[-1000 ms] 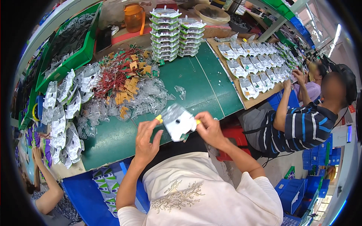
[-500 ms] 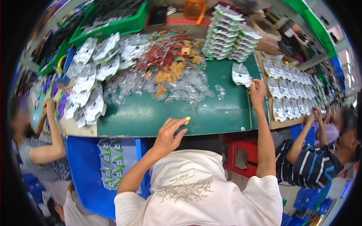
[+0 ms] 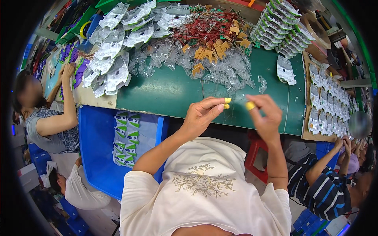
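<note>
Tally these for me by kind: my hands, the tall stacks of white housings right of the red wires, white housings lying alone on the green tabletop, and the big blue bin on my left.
Hands, left hand and right hand: 2
Stacks of white housings: 2
Lone white housing: 1
Big blue bin: 1
Total: 6

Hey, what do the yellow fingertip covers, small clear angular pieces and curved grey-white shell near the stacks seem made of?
Yellow fingertip covers: probably rubber, matt-looking; they fit snugly, though tape isn't ruled out. Small clear angular pieces: likely rigid, glossy plastic; they're see-through with glints. Curved grey-white shell: perhaps moulded plastic; its smooth contour suggests it, though the finish is unclear.
</note>
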A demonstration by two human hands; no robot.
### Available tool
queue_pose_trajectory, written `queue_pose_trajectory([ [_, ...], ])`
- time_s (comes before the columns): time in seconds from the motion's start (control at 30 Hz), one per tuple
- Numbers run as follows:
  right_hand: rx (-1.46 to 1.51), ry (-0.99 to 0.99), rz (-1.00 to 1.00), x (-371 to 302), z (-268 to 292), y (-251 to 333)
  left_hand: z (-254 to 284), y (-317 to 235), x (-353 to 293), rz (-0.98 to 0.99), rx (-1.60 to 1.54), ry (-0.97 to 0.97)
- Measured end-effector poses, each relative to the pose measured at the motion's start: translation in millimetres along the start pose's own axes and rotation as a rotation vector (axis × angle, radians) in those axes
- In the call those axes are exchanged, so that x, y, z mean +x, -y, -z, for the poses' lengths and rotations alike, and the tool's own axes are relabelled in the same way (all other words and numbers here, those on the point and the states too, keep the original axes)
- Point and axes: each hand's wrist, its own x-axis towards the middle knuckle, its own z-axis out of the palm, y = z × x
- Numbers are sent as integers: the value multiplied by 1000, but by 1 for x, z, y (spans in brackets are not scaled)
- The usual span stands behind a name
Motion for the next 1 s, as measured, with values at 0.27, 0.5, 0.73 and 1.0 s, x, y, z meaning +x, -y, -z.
queue_pose_trajectory([
  [0.27,29,99,232,1,-50,11,18,6,-23,-34,103,-43],
  [0.5,-118,188,-224,24,-107,-8,40,16,-57,119,140,-127],
  [0.73,-84,-22,-261,31,-85,-10,55,14,-59,-29,210,-185],
  [1.0,-104,-190,8,56,-35,6,44,8,-44,-53,239,-108],
])
